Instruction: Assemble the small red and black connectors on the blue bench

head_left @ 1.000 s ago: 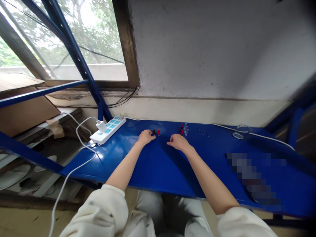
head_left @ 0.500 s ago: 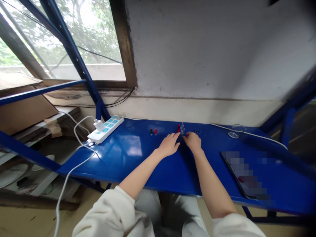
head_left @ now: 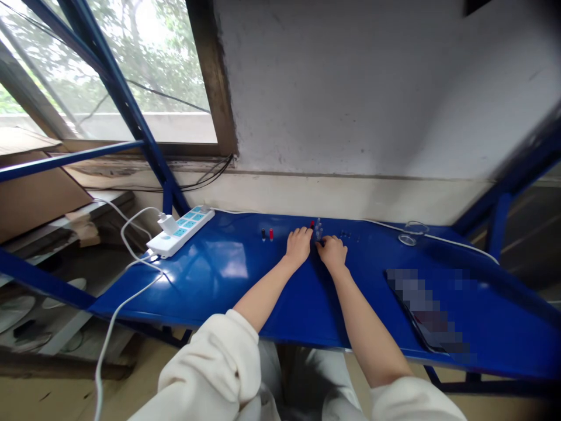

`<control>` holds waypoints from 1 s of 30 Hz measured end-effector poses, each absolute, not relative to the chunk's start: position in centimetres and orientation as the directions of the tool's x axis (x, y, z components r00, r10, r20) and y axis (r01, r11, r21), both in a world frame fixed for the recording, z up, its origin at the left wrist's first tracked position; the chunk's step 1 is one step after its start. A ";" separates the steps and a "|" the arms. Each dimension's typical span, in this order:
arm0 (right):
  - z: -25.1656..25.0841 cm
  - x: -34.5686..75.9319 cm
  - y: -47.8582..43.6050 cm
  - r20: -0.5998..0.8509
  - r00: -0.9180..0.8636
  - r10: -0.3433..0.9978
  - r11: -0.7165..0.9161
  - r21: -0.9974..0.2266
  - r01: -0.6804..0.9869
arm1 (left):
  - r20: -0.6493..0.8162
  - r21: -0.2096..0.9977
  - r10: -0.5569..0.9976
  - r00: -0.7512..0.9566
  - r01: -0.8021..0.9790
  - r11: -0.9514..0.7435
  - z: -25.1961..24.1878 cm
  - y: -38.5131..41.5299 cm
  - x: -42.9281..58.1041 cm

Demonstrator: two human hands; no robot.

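- One long white plastic power strip with blue sockets [head_left: 189,225]: our landmark, on the glossy blue table [head_left: 193,298].
- Right of the strip, we see a small upright black cylinder [head_left: 263,234] and, just beside it, a small upright red cylinder [head_left: 271,234].
- Farther right of the strip: bunched small clear cylinders [head_left: 318,224], small red-and-black piece [head_left: 312,224] alongside.
- Our bare left hand [head_left: 299,244], strip side of that bunch: fingers bent over the red-and-black piece; we can't tell if it's gripped.
- Our bare right hand [head_left: 332,254], farther from the strip: fingers curled by the clear cylinders; hold unclear.
- Farthest right of the strip: clear round object [head_left: 407,240], dark flat slab [head_left: 416,307], pixelated.
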State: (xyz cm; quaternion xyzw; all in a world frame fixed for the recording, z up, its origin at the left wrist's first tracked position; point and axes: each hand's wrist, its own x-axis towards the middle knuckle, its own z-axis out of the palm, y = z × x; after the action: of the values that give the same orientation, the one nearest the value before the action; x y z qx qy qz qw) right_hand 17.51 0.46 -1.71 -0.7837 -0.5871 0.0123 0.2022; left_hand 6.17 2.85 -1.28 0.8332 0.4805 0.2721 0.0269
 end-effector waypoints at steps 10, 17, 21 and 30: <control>-2.5 17.5 1.1 0.228 0.354 0.907 -0.244 -0.400 0.884 | 0.463 0.579 0.851 0.250 0.641 -0.503 -0.7 2.1 3.6; -2.8 17.6 1.7 0.233 0.377 0.896 -0.247 -0.444 0.861 | 0.436 0.776 0.891 0.124 0.450 -0.442 -0.5 0.4 1.0; -2.9 17.7 1.8 0.244 0.379 0.893 -0.241 -0.453 0.858 | 0.399 0.838 0.914 0.074 0.375 -0.396 -0.9 -0.2 0.7; -2.9 17.7 1.7 0.241 0.372 0.896 -0.233 -0.457 0.858 | 0.472 0.798 0.879 0.068 0.392 -0.458 -1.2 -0.7 0.9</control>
State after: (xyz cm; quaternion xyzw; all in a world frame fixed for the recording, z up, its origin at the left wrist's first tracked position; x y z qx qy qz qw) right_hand 17.67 1.68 -2.87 -0.7845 -0.5592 0.0358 0.2658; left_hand 0.90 -0.66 -1.20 0.6895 0.4610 0.5036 0.2416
